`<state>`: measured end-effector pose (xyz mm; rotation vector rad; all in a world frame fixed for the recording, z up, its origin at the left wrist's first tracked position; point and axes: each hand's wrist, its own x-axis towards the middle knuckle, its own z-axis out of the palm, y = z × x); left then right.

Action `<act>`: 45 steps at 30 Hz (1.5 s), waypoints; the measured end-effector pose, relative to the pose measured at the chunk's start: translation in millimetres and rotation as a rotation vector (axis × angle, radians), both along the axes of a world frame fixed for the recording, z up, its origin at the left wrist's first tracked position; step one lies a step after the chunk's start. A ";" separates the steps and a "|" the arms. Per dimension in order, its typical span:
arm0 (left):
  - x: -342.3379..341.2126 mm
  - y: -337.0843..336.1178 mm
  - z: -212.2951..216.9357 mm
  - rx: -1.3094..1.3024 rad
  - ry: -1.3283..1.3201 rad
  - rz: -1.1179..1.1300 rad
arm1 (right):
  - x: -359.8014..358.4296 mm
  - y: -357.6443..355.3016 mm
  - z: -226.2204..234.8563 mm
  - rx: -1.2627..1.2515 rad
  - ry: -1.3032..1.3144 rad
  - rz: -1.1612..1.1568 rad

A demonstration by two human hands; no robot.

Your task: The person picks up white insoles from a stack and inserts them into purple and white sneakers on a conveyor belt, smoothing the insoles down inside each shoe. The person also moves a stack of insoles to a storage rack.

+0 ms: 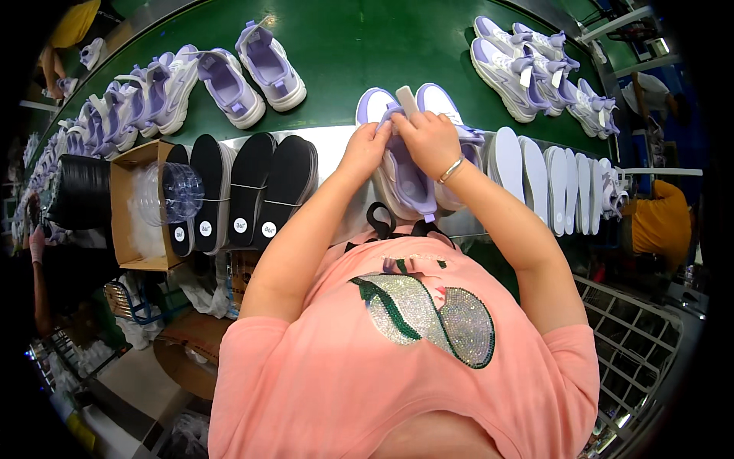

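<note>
Seen from above, a person in a pink shirt works at a green conveyor belt [344,46]. The left hand [365,149] and right hand [430,139] meet over a lilac and white sneaker [405,180] at the belt's near edge. Each hand's grip is pinched on the shoe's opening, and the right fingers also press a pale tag [407,99]. Just right of the grip stands a row of white insoles [535,180]. To its left, black insoles [248,191] lean beside a cardboard box [126,206]. Beyond the grip, more lilac sneakers [252,73] lie on the belt.
</note>
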<state>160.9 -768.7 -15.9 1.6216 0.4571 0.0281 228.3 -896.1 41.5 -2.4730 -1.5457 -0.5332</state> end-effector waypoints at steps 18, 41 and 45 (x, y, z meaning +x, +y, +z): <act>14.1 15.5 19.7 0.194 -0.007 -0.169 | 28.9 7.2 6.1 0.037 0.570 -0.097; -166.3 159.6 125.4 1.507 -0.088 0.884 | 35.9 -138.7 2.5 0.560 0.887 -0.485; -146.6 141.8 131.7 1.802 0.110 1.041 | 43.6 -155.9 -15.4 0.295 1.594 -0.497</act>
